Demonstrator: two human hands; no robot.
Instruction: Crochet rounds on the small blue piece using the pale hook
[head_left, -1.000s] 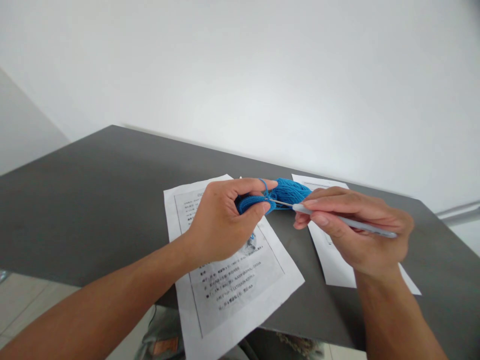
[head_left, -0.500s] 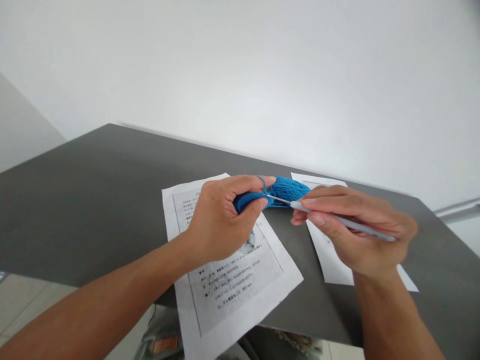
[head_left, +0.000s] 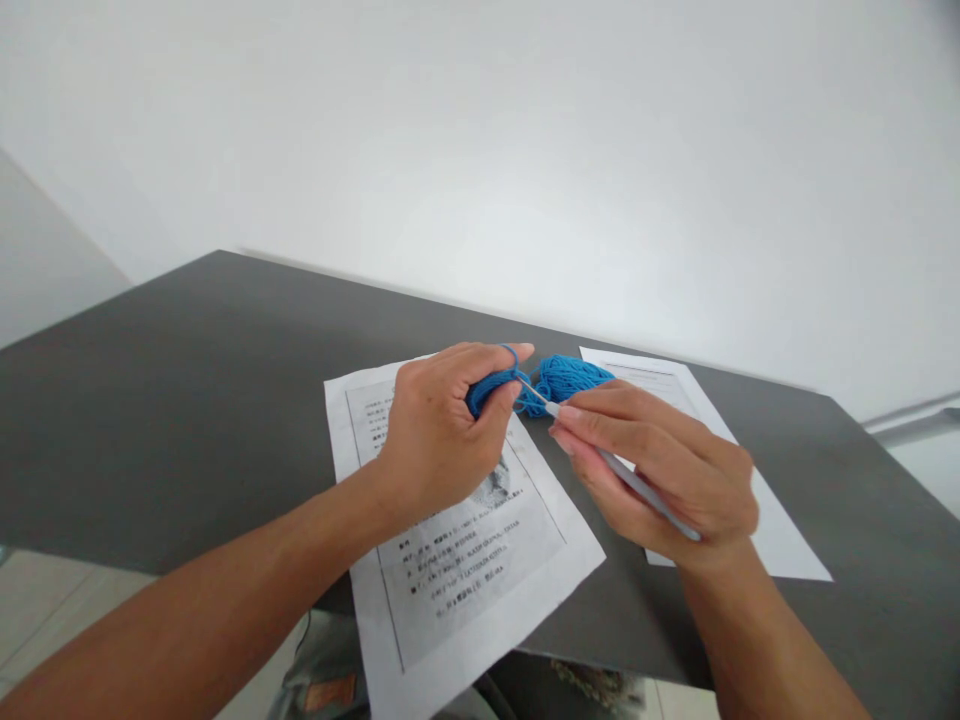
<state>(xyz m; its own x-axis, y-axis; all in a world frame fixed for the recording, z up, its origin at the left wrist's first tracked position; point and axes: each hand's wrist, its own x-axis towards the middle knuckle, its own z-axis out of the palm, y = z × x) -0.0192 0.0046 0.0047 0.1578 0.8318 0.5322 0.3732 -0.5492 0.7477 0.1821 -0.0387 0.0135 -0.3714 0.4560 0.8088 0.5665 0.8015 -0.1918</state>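
Blue yarn work is pinched in the left hand above the printed sheet, grip of the right hand closed round the hook; apparently mid-stitch, next move likely calls for drawing the hook back.

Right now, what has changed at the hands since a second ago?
The right hand has moved left, toward the left hand, and its hook now slants more steeply, handle end lower in view. Nothing was let go: the left hand still pinches the blue yarnwork. The paper sheets stayed put.
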